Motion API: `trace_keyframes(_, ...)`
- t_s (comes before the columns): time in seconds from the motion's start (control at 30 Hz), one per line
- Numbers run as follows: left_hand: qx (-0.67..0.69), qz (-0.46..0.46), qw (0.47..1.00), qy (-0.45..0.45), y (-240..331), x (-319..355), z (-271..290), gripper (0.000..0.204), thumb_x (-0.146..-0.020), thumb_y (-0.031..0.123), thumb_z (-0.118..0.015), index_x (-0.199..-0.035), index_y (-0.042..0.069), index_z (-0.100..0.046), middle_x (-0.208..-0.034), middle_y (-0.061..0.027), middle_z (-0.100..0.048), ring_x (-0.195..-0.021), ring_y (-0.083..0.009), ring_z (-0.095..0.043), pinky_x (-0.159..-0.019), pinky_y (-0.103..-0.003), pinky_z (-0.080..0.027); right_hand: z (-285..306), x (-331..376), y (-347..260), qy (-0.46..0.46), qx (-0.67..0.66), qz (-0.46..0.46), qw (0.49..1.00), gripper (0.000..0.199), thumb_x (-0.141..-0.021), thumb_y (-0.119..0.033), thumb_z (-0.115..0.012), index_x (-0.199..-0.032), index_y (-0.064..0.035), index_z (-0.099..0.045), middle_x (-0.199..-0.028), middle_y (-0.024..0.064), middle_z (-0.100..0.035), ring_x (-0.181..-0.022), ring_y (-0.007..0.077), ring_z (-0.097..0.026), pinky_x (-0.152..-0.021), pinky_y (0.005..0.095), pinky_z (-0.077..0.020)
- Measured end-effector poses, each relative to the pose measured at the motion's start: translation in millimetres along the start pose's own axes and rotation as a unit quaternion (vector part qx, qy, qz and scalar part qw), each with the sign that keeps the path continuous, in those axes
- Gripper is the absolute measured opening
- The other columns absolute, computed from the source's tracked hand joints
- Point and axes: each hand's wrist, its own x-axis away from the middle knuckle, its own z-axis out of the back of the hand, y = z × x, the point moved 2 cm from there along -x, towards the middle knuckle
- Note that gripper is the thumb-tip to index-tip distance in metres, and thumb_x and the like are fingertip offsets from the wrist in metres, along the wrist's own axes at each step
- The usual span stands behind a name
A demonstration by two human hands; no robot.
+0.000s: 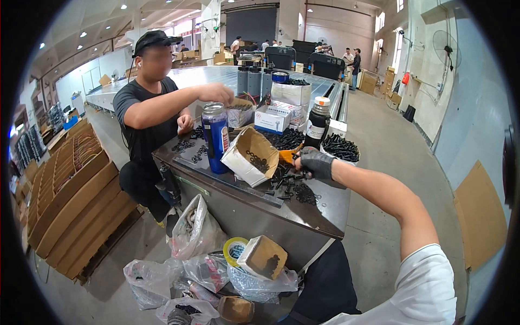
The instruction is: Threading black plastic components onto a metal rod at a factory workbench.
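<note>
Right of centre in the head view: gloved right hand (316,163) curled over loose black bolts (281,177) on desk (326,214); grip, can't tell. Left hand unseen. Mid-frame, white carton (238,168) tipped, probably for easier reach to rings (259,161).

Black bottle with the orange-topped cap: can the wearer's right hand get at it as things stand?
Likely yes. The gloved right hand is just in front of the black bottle, whose upper part stands clear; the heaped black bolts sit off to its right.
</note>
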Motion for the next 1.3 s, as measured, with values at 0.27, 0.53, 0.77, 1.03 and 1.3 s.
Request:
trace_keyframes(0.27,0.06,0.01,0.998,0.023,79.5,10.7,55.6,0.033,-0.081,0.033,-0.064,-0.105,0.011,-0.07,-0.106,-0.0199,-0.068,-0.1,-0.0405,-0.063,-0.086,-0.049,-0.051,11.8,-69.3,36.1,-0.038,0.211,0.219,0.952,0.025,-0.071,-0.013,-0.078,-0.094,-0.0098,-0.07,-0.094,0.0111,-0.067,-0.088,0.0287,-0.066,-0.07,0.0394,-0.0545)
trace_keyframes(0.53,0.081,-0.009,0.996,0.019,146.3,33.4,43.2,0.023,-0.086,0.028,-0.06,-0.095,0.009,-0.07,-0.094,-0.0163,-0.069,-0.093,-0.0369,-0.066,-0.081,-0.047,-0.052,5.5,-89.0,22.2,0.01,0.47,0.303,0.829,0.035,-0.066,-0.021,-0.081,-0.096,-0.0069,-0.072,-0.095,0.0159,-0.068,-0.095,0.0365,-0.065,-0.083,0.0421,-0.0531)
trace_keyframes(0.77,0.121,-0.013,0.992,0.038,185.6,60.6,61.3,0.028,-0.087,0.035,-0.062,-0.098,0.012,-0.073,-0.1,-0.0181,-0.069,-0.096,-0.0378,-0.066,-0.084,-0.047,-0.052,-32.6,-40.5,-29.0,0.009,0.418,0.323,0.849,0.028,-0.078,-0.014,-0.059,-0.101,-0.0004,-0.068,-0.098,0.0236,-0.069,-0.096,0.0392,-0.067,-0.084,0.0428,-0.0528)
trace_keyframes(1.03,0.161,-0.117,0.967,0.16,241.6,85.6,125.0,0.024,-0.088,0.027,-0.063,-0.101,0.009,-0.073,-0.095,-0.0174,-0.069,-0.09,-0.0367,-0.067,-0.081,-0.044,-0.053,12.3,44.9,-8.2,-0.06,0.331,0.453,0.826,0.024,-0.08,-0.006,-0.06,-0.103,-0.0051,-0.067,-0.097,0.0152,-0.069,-0.095,0.0331,-0.067,-0.083,0.0406,-0.052)
trace_keyframes(1.3,0.173,-0.238,0.941,0.17,309.1,51.4,188.1,0.023,-0.091,0.025,-0.063,-0.102,0.007,-0.073,-0.093,-0.0164,-0.07,-0.088,-0.0348,-0.067,-0.079,-0.041,-0.053,49.5,111.3,86.7,0.047,0.313,0.461,0.829,0.011,-0.084,-0.012,-0.062,-0.092,-0.0055,-0.064,-0.089,0.014,-0.062,-0.09,0.0345,-0.061,-0.08,0.0427,-0.0486)
